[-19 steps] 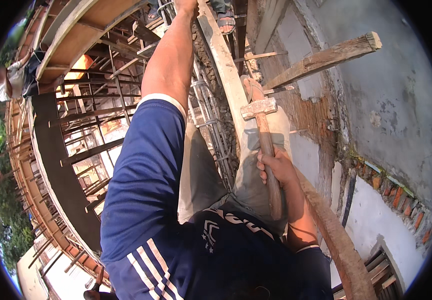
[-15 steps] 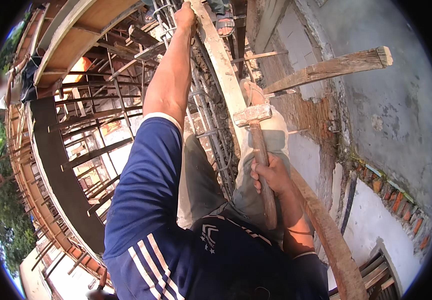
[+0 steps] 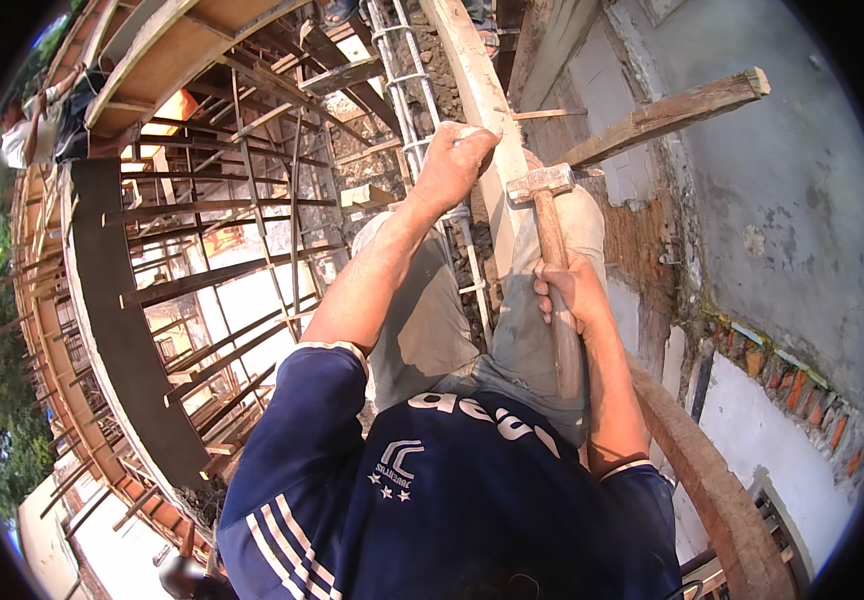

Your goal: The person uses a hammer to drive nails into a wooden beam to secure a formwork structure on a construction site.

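My right hand (image 3: 576,290) is wrapped round the wooden handle of a hammer (image 3: 542,184). Its blocky, pale-crusted head points away from me, above my right knee. My left hand (image 3: 455,165) is closed in a pinch at the left edge of a long wooden plank (image 3: 482,80); anything between its fingertips is too small to make out. The plank runs away from me between my legs. Beside it, to the left, lies a cage of steel bars (image 3: 409,80) with cross ties, partly hidden by my left hand and arm.
A rough timber beam (image 3: 672,115) juts out at right, before a grey plastered wall (image 3: 782,200). Wooden scaffolding (image 3: 212,215) and a dark concrete beam (image 3: 117,300) fill the left. A person (image 3: 42,130) is at far left; another shows at lower left.
My left hand has come back toward me from the far end of the plank, its arm now bent. The hammer, still in my right hand, has shifted slightly right and away from me.
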Demonstrator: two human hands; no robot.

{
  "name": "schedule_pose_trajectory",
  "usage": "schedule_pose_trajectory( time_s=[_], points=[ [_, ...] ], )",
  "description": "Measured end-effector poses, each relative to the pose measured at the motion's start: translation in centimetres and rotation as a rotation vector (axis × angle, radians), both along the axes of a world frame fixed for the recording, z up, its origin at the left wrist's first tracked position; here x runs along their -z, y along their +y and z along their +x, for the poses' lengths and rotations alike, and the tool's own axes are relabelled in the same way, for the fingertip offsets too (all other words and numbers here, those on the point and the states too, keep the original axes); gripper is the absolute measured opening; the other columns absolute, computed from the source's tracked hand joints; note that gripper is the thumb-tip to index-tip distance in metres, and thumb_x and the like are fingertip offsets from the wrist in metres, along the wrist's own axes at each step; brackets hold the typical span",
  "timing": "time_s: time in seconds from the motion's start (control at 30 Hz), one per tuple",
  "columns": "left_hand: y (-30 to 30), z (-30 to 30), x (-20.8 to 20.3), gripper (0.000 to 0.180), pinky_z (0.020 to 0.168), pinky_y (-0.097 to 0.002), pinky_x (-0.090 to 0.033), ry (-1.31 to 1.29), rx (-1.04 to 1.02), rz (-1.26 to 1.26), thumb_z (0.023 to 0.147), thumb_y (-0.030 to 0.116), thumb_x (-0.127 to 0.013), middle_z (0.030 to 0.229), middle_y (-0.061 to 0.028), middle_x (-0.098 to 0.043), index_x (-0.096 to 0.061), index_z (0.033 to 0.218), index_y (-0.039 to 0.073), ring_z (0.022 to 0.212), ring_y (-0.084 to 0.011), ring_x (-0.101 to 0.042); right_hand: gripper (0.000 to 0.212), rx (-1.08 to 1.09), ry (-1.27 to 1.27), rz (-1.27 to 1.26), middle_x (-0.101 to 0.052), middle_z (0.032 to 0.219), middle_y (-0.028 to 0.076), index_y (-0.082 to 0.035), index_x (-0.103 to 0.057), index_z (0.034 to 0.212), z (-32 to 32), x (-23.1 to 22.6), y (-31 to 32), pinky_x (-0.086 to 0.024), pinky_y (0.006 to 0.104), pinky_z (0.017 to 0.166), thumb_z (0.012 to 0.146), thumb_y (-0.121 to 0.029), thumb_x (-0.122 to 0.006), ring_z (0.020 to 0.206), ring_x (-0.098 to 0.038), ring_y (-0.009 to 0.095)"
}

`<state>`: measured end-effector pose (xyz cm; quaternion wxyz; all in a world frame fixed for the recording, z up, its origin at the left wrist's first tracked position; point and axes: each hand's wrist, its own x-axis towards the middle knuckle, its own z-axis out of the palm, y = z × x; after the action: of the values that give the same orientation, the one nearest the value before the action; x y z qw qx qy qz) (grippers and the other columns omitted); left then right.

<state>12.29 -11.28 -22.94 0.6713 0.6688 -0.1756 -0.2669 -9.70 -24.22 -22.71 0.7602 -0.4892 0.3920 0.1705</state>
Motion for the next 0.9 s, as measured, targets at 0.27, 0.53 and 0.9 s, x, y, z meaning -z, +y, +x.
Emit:
schedule_pose_trajectory(
  time_s=[0.27,0.53,0.9],
  points=[
    [-2.3,-0.3,-1.3,0.028,0.051,-0.0267,-0.033,-0.195,-0.02,-0.185,0.091,0.019,-0.061,0.057,0.0018,-0.049,-0.062,0.071,-0.001,0.053,-0.0065,-0.042,0.009,0.045,-0.034,-0.007,-0.058,0.065,0.002,-0.005,-0.056,0.09,-1.5,1.4,-0.6,-0.046,0.0301,0.038,0.088,-0.013,-0.061,0.046,-0.054,0.012],
    [-1.1,-1.4,10.1,0.044,0.051,-0.0266,-0.026,-0.261,-0.053,-0.028,0.094,0.03,-0.067,0.06,0.0083,-0.038,-0.045,0.064,0.007,0.059,-0.0058,-0.031,0.008,0.066,-0.095,0.077,-0.059,0.065,0.004,-0.002,-0.058,0.085,-1.8,1.4,-0.4,-0.048,0.0322,0.038,0.086,-0.01,-0.059,0.046,-0.056,0.013],
    [0.5,-5.4,9.0,0.031,0.051,-0.0257,-0.031,0.253,-0.25,-0.016,0.097,0.021,-0.062,0.062,0.005,-0.047,-0.052,0.07,0.009,0.055,-0.0071,-0.041,0.013,0.069,-0.134,0.076,-0.059,0.065,0.008,0.004,-0.058,0.083,-1.7,1.2,-1.4,-0.047,0.033,0.037,0.086,-0.009,-0.061,0.046,-0.057,0.016]
  ],
)
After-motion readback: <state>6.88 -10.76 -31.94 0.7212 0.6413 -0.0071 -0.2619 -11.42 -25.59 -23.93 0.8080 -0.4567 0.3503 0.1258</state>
